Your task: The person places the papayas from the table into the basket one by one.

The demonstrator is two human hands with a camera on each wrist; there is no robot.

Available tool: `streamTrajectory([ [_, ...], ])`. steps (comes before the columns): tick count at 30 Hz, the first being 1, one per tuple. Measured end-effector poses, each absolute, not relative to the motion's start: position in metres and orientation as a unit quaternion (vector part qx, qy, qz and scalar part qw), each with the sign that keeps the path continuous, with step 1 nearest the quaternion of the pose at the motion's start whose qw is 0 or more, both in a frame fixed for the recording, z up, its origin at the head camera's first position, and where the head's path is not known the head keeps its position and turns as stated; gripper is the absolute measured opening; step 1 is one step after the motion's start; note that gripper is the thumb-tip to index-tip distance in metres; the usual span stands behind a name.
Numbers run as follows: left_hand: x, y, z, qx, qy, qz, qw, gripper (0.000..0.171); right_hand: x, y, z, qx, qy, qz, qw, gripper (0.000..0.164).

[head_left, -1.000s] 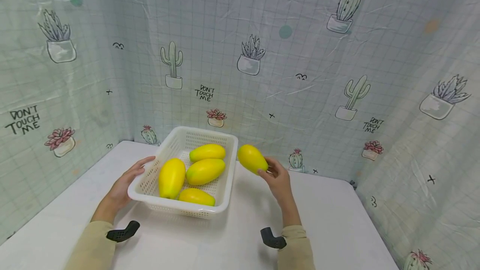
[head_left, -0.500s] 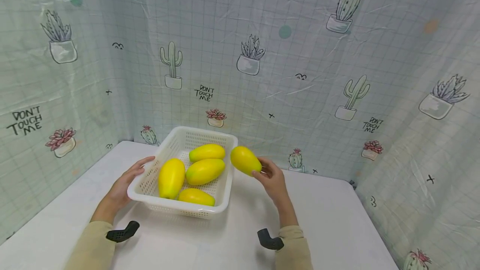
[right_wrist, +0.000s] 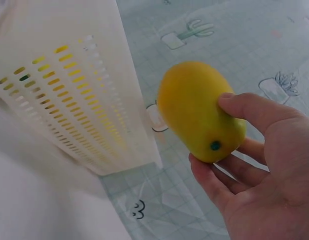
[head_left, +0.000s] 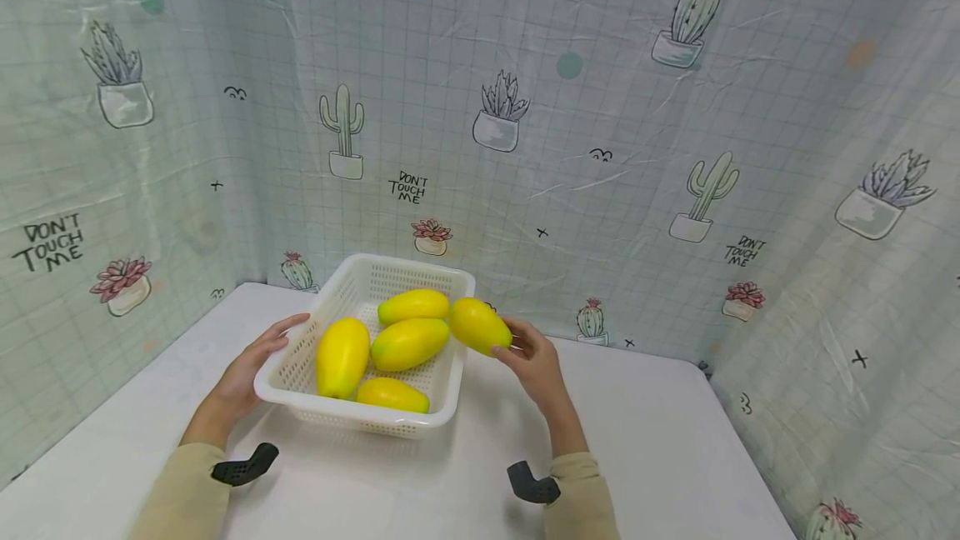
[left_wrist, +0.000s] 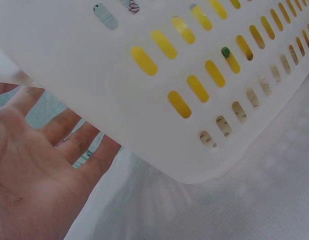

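Observation:
In the head view my right hand (head_left: 534, 363) holds a yellow mango (head_left: 480, 327) by its greenish end, thumb on one side and fingers on the other. The mango overlaps the right rim of a white plastic basket (head_left: 352, 411). A green stem spot shows on the held mango (right_wrist: 202, 112) in the right wrist view. Inside the basket lie several more yellow mangoes (head_left: 342, 357). My left hand (head_left: 243, 373) rests at the basket's left side, its fingers extended along the wall. The left wrist view shows that hand (left_wrist: 42, 165) with its fingertips hidden behind the basket (left_wrist: 94, 95).
The basket stands on a white table (head_left: 660, 432), toward the left. A curtain (head_left: 600, 107) printed with cacti hangs behind the table and along both sides. A black wrist mount (head_left: 247, 465) sits at each sleeve cuff.
My right hand has moved left with the mango, from beside the basket to over its right rim. The left hand and the basket have stayed in place.

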State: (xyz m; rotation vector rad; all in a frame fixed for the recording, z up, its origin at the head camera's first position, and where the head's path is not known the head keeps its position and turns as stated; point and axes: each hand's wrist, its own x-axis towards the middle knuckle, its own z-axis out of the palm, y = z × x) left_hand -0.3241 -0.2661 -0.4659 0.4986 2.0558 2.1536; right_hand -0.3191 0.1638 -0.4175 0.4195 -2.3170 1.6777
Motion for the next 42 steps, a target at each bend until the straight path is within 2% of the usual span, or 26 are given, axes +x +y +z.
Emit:
streamTrajectory([
  [29,-0.324,-0.268,-0.47,0.171,0.681,0.709,0.06,0.048,-0.315,0.146,-0.422,0.203,-0.792,0.568,0.09,0.05],
  [37,-0.319,-0.264,-0.462,0.189,0.668,0.716,0.075,0.049,-0.302,0.141,-0.405,0.217,-0.763,0.607,0.056,0.049],
  [42,-0.319,-0.264,-0.461,0.184,0.667,0.718,0.077,0.049,-0.294,0.137,-0.396,0.217,-0.768,0.6,0.053,0.047],
])
